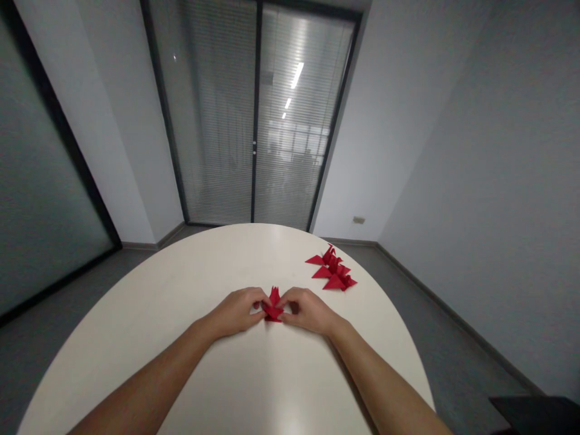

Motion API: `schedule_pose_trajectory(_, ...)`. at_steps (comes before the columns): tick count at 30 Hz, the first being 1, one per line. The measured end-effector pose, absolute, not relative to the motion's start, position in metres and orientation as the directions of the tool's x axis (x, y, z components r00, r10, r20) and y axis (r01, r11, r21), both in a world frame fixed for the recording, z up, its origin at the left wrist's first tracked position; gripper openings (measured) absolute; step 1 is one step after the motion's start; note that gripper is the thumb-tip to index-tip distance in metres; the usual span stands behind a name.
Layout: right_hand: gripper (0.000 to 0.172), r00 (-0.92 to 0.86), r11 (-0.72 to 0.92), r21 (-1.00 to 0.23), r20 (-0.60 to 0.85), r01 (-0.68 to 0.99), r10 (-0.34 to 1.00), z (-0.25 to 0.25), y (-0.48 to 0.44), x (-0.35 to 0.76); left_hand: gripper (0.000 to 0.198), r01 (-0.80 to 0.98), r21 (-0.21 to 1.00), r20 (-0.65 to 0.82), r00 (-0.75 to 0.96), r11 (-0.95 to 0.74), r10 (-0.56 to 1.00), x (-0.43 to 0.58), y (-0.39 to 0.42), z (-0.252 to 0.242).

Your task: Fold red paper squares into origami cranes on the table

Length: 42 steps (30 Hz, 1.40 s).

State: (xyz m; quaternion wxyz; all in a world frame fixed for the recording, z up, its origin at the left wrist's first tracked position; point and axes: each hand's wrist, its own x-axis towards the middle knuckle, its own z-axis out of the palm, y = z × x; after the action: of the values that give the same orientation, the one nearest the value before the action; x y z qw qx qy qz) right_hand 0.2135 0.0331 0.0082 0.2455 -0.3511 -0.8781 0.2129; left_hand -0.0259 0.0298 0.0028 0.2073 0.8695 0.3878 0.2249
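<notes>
A small piece of folded red paper (273, 312) is between my two hands, just above or on the white table, with pointed tips standing up at its far end. My left hand (244, 309) pinches its left side between thumb and fingers. From the right, my right hand (304, 309) grips the opposite side in the same way. The fingertips cover parts of the folds. Farther off to the right, several finished-looking red origami figures (334, 281) with pointed wings lie close together in a row, touched by neither hand.
The round white table (217, 260) curves away on all sides, its right edge near the origami figures. Beyond it stand a glass partition with blinds (217, 151) and grey walls (489, 169). A dark object (534, 411) sits at the lower right.
</notes>
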Motion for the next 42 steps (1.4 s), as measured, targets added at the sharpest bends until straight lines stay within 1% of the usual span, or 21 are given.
schedule_pose_trajectory(2, 0.016, -0.674, 0.704, -0.539, 0.302, 0.462, 0.674, 0.006, 0.035, 0.214, 0.017, 0.565, 0.526, 0.233, 0.623, -0.635, 0.747, -0.026, 0.03, 0.003)
schedule_pose_trajectory(5, 0.021, -0.715, 0.744, -0.526, 0.32, 0.412, 0.621, 0.004, 0.037, 0.216, 0.018, 0.522, 0.521, 0.242, 0.668, -0.675, 0.704, -0.026, 0.03, 0.004)
schedule_pose_trajectory(9, 0.021, -0.727, 0.759, -0.503, 0.321, 0.412, 0.607, 0.006, 0.036, 0.216, 0.014, 0.503, 0.52, 0.246, 0.685, -0.69, 0.685, -0.026, 0.028, 0.008)
schedule_pose_trajectory(11, 0.019, -0.711, 0.741, -0.503, 0.305, 0.444, 0.633, 0.009, 0.034, 0.216, 0.015, 0.548, 0.511, 0.226, 0.657, -0.662, 0.719, -0.026, 0.027, 0.008)
schedule_pose_trajectory(15, 0.025, -0.624, 0.646, -0.548, 0.262, 0.532, 0.736, 0.011, 0.031, 0.215, 0.02, 0.635, 0.502, 0.191, 0.581, -0.587, 0.791, -0.025, 0.027, 0.005)
schedule_pose_trajectory(19, 0.021, -0.577, 0.603, -0.592, 0.264, 0.535, 0.772, 0.007, 0.032, 0.212, 0.019, 0.651, 0.511, 0.196, 0.547, -0.561, 0.814, -0.023, 0.028, 0.001)
schedule_pose_trajectory(25, 0.015, -0.551, 0.596, -0.559, 0.272, 0.576, 0.789, 0.006, 0.031, 0.207, 0.021, 0.681, 0.548, 0.202, 0.457, -0.487, 0.866, -0.019, 0.028, -0.001)
schedule_pose_trajectory(30, 0.016, -0.436, 0.51, -0.564, 0.274, 0.649, 0.857, 0.0, 0.032, 0.2, 0.024, 0.683, 0.578, 0.2, 0.412, -0.446, 0.889, -0.016, 0.028, 0.0)
schedule_pose_trajectory(32, 0.01, -0.419, 0.502, -0.545, 0.28, 0.671, 0.864, -0.004, 0.034, 0.198, 0.022, 0.687, 0.58, 0.197, 0.402, -0.437, 0.894, -0.015, 0.027, 0.0)
schedule_pose_trajectory(34, 0.006, -0.424, 0.52, -0.519, 0.301, 0.679, 0.854, -0.007, 0.035, 0.197, 0.019, 0.707, 0.553, 0.213, 0.392, -0.441, 0.895, -0.015, 0.027, 0.0)
schedule_pose_trajectory(37, 0.012, -0.453, 0.56, -0.506, 0.33, 0.656, 0.828, -0.008, 0.036, 0.198, 0.017, 0.732, 0.49, 0.25, 0.402, -0.473, 0.881, -0.016, 0.028, -0.003)
schedule_pose_trajectory(39, 0.018, -0.489, 0.592, -0.512, 0.336, 0.622, 0.805, -0.007, 0.036, 0.2, 0.016, 0.724, 0.482, 0.26, 0.419, -0.493, 0.87, -0.017, 0.03, -0.005)
schedule_pose_trajectory(42, 0.025, -0.558, 0.651, -0.508, 0.346, 0.565, 0.754, -0.005, 0.037, 0.205, 0.021, 0.691, 0.482, 0.264, 0.472, -0.539, 0.841, -0.019, 0.032, -0.007)
